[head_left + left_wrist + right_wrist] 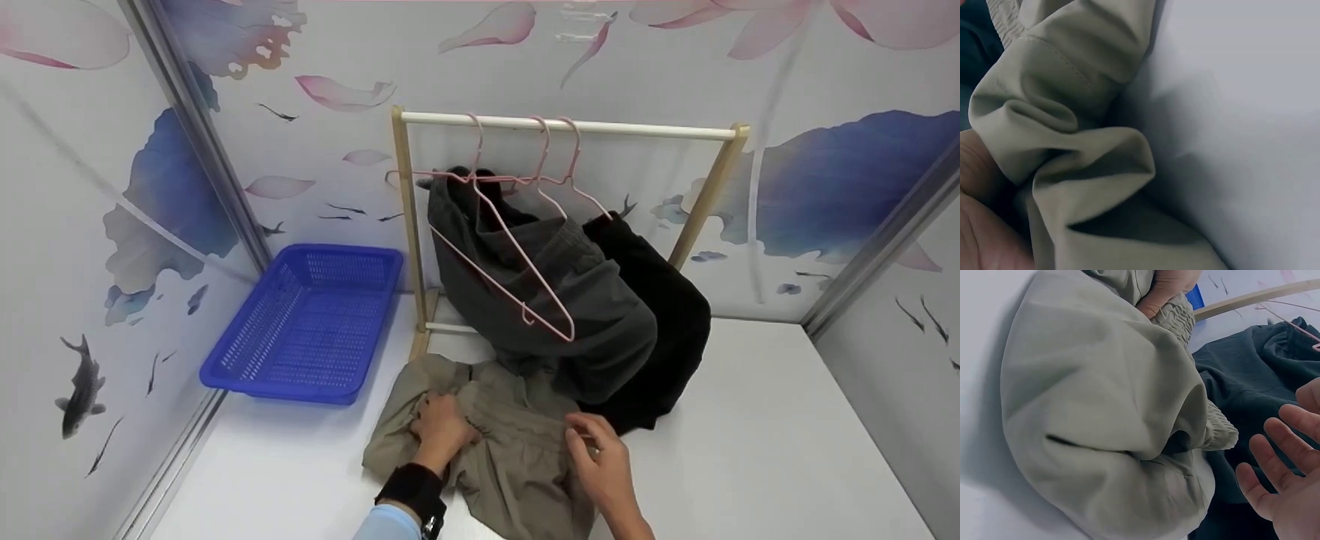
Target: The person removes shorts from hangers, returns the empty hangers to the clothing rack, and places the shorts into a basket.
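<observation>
One blue plastic basket (300, 330) stands farthest left on the white table (765, 442), its perforated floor and slatted walls in full view. Next comes a left hand (442, 426), with a black band (411, 487) at the wrist and a light blue sleeve (384, 525) below it; its fingers bend down into a crumpled khaki garment (517, 457), the thumb set apart from them, but the tips sink into the folds, so I cannot tell whether they pinch the cloth. That garment lies bunched on the table in front of a rack (570, 126) with wooden posts and a white top bar, and the right wrist view shows its gathered elastic edge near the left hand. Above and behind it, three pink hangers (525, 257) hook over the bar, and a dark grey garment (607, 315) hangs from them, drooping at a slant. To the right, at the khaki garment's right edge, a right hand (606, 465) holds nothing: its fingers are loosely bent and spread apart, just beside the cloth. Beyond the grey garment, a black garment (679, 315) hangs farthest right on the rack.
</observation>
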A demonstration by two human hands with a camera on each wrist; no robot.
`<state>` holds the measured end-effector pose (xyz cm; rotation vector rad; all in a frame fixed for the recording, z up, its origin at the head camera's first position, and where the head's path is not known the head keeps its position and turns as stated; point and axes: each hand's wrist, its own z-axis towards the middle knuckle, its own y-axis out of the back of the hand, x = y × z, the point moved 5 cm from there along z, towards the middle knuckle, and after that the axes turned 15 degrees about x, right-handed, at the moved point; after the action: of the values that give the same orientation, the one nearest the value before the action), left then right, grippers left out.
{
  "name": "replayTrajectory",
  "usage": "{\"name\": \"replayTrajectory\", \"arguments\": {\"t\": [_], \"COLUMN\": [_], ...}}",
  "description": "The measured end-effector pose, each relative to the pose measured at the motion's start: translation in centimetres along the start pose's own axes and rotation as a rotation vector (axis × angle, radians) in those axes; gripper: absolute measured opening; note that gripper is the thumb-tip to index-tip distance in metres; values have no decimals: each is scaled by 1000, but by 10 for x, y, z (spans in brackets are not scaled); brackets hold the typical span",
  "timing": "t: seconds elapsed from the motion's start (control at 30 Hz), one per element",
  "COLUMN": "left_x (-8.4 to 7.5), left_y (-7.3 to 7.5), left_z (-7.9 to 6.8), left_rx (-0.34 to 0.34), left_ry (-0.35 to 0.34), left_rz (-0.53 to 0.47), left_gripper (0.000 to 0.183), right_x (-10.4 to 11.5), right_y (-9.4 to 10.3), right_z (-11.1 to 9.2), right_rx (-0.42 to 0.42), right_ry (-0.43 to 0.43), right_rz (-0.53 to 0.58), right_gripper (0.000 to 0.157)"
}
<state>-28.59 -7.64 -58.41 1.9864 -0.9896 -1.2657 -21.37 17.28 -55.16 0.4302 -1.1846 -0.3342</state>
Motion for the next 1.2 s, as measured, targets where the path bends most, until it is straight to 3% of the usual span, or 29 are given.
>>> {"name": "replayTrajectory", "arguments": {"t": [0.13,0.3,0.4,0.47,0.6,0.83,0.93,1.07,1.2], "left_x": [-2,-4,-4,-4,-2,7,12,12,11], "left_y": [2,3,2,1,1,4,8,21,38], "left_z": [-5,-16,-23,-25,-23,-21,-24,-30,-39], "left_rx": [-66,-246,-342,-367,-356,-262,-246,-294,-367], "left_ry": [-15,-116,-179,-197,-198,-183,-190,-264,-369], "left_rz": [29,114,153,155,163,159,150,119,60], "left_gripper": [35,7,12,16,12,9,31,43,39], "right_x": [1,-1,-2,-2,0,4,4,3,1], "right_y": [-1,-5,-6,-7,-10,-19,-21,-20,-20], "right_z": [0,0,0,0,3,4,4,4,4], "right_rx": [5,12,18,21,18,38,48,38,34], "right_ry": [2,-29,-31,-26,-3,34,35,38,31], "right_rz": [1,-16,-22,-26,-42,-50,-52,-48,-50], "right_gripper": [17,17,18,19,22,22,23,24,25]}}
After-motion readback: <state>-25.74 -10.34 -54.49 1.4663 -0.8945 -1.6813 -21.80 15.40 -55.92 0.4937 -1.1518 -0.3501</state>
